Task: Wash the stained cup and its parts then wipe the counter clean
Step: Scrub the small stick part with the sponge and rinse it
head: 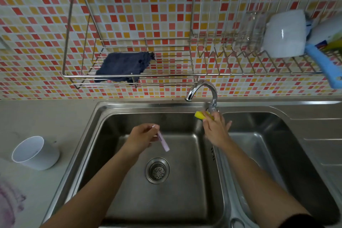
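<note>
Head view: left hand [142, 136] pinches a light, stiff pink straw [163, 142] over the sink [129, 109]; right hand [214, 129] grips a soft sponge [199, 115] at the tap [203, 89]. Wet straw likely slippery; hold mid-length. White cup [35, 152] sits on the tabletop [46, 116].

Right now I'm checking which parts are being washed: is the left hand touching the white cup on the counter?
Apart. The head view shows the left hand over the sink, holding a pink straw, with bare counter between it and the white cup.

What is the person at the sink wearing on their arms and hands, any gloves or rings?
No gloves, rings or watch show. The left hand and forearm are bare up to the frame's lower edge. The right hand and forearm are bare too, with a dark sleeve showing only near the elbow at the bottom right.
</note>
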Tool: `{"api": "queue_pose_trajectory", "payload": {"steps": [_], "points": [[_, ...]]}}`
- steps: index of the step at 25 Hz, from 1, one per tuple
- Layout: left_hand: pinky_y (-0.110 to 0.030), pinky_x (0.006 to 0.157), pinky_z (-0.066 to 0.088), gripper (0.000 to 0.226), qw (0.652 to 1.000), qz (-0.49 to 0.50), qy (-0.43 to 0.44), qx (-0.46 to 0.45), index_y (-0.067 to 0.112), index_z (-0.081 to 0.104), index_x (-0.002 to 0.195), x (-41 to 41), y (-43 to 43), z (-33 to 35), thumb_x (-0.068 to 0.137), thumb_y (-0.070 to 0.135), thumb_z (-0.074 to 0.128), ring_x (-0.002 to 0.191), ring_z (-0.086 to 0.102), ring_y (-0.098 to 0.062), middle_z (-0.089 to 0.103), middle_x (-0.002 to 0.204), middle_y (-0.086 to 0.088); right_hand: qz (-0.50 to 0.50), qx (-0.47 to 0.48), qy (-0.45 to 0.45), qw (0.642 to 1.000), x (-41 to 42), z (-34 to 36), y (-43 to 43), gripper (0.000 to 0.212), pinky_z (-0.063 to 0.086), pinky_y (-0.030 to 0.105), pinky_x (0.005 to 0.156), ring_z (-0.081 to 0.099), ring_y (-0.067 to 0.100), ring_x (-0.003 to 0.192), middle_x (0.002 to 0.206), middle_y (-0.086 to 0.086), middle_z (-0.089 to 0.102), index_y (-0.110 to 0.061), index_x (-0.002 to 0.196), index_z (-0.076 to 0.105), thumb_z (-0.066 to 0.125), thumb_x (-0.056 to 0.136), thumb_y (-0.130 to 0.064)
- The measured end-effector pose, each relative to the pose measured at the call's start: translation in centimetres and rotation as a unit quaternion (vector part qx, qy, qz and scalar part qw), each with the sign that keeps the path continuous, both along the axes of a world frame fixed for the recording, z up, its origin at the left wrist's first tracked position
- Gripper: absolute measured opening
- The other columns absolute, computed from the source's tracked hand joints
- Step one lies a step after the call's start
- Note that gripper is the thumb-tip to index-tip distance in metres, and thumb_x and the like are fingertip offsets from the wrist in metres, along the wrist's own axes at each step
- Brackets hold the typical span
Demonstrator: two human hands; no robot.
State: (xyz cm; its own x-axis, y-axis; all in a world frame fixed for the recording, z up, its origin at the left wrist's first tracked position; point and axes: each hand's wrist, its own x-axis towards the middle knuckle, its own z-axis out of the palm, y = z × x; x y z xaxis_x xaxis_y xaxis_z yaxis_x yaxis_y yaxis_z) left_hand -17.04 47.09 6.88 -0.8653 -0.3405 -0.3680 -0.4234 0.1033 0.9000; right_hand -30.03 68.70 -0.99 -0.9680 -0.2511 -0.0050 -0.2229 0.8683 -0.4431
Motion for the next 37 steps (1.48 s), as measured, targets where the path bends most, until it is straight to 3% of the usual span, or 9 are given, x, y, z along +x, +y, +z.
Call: {"api": "queue_pose_trajectory", "payload": {"steps": [7,10,14,17,21,25,31,34,37], "points": [[-0.032,0.073,0.054,0.018,0.996,0.053,-0.044,0.057,0.016,0.058,0.104,0.2,-1.4,-1.6,0.097,0.029,0.046,0.09,0.063,-0.021,0.059,0.1,-0.008,0.094,0.105,0.033,0.989,-0.2,-1.0,-1.3,0.044,-0.004,0.071,0.103,0.008,0.027,0.144,0.15,0.006,0.026,-0.03,0.144,0.028,0.025,0.1,-0.034],[-0.03,0.071,0.053,0.021,0.993,0.061,-0.056,0.083,0.014,0.055,0.111,-0.2,-1.2,-1.9,0.096,0.027,0.049,0.086,0.06,-0.021,0.058,0.099,-0.007,0.056,0.08,0.053,0.994,0.7,-1.4,-1.4,0.045,-0.001,0.071,0.103,0.013,0.026,0.143,0.147,0.008,0.031,-0.029,0.143,0.03,0.024,0.099,-0.034],[-0.026,0.066,0.051,0.036,0.974,0.054,-0.071,0.21,0.005,0.048,0.123,-0.9,-0.5,-1.5,0.088,0.0,0.055,0.079,0.061,-0.017,0.061,0.097,-0.01,0.007,-0.045,0.11,0.993,2.9,-2.0,-0.6,0.054,0.03,0.065,0.101,0.048,0.033,0.112,0.119,0.014,0.047,-0.019,0.141,0.038,0.022,0.093,-0.038],[-0.017,0.06,0.052,0.037,0.978,0.009,-0.066,0.197,-0.007,0.045,0.123,-2.2,0.8,-1.1,0.087,-0.011,0.051,0.077,0.062,-0.015,0.061,0.095,-0.012,0.023,-0.167,0.126,0.978,4.4,-1.5,0.3,0.055,0.051,0.048,0.075,0.055,0.026,0.081,0.103,0.011,0.045,-0.014,0.14,0.037,0.024,0.092,-0.038],[-0.013,0.056,0.055,0.027,0.976,-0.009,-0.059,0.208,-0.009,0.048,0.118,-4.7,2.6,-0.9,0.091,-0.008,0.047,0.076,0.063,-0.016,0.056,0.094,-0.013,0.017,-0.222,0.142,0.964,4.7,0.0,0.7,0.053,0.051,0.042,0.072,0.052,0.02,0.078,0.105,0.002,0.034,-0.025,0.142,0.019,0.023,0.092,-0.041],[-0.012,0.043,0.042,0.01,0.972,-0.004,-0.072,0.225,0.001,0.058,0.097,-6.8,3.9,-0.9,0.093,0.003,0.05,0.047,0.06,-0.002,0.059,0.08,-0.009,0.053,-0.244,0.141,0.958,3.7,1.0,0.2,0.058,0.041,0.026,0.087,0.045,0.015,0.096,0.112,0.003,0.028,-0.023,0.142,0.012,0.025,0.092,-0.048],[-0.01,0.053,0.054,0.016,0.926,0.075,-0.069,0.363,-0.008,0.062,0.078,-7.8,3.8,-1.5,0.089,-0.006,0.051,0.056,0.065,-0.008,0.069,0.077,-0.015,0.097,-0.203,0.143,0.964,2.1,1.3,-1.4,0.062,0.037,0.03,0.092,0.034,0.009,0.105,0.116,0.008,0.03,-0.018,0.145,0.009,0.022,0.094,-0.051],[-0.008,0.048,0.049,0.029,0.936,0.053,-0.074,0.341,-0.002,0.069,0.065,-7.6,4.3,-1.1,0.089,-0.003,0.054,0.047,0.061,-0.005,0.067,0.058,-0.006,0.098,-0.162,0.164,0.968,2.3,1.3,-2.4,0.063,0.034,0.026,0.088,0.028,0.006,0.098,0.114,0.016,0.038,-0.011,0.146,0.016,0.023,0.094,-0.045],[-0.007,0.042,0.043,0.023,0.946,0.034,-0.079,0.311,0.0,0.063,0.072,-7.3,4.9,-0.6,0.092,0.001,0.051,0.038,0.054,-0.002,0.06,0.045,0.0,0.114,-0.155,0.15,0.97,2.6,0.8,-2.6,0.067,0.036,0.027,0.088,0.035,0.012,0.1,0.116,0.017,0.038,-0.013,0.147,0.01,0.013,0.094,-0.054]]}}
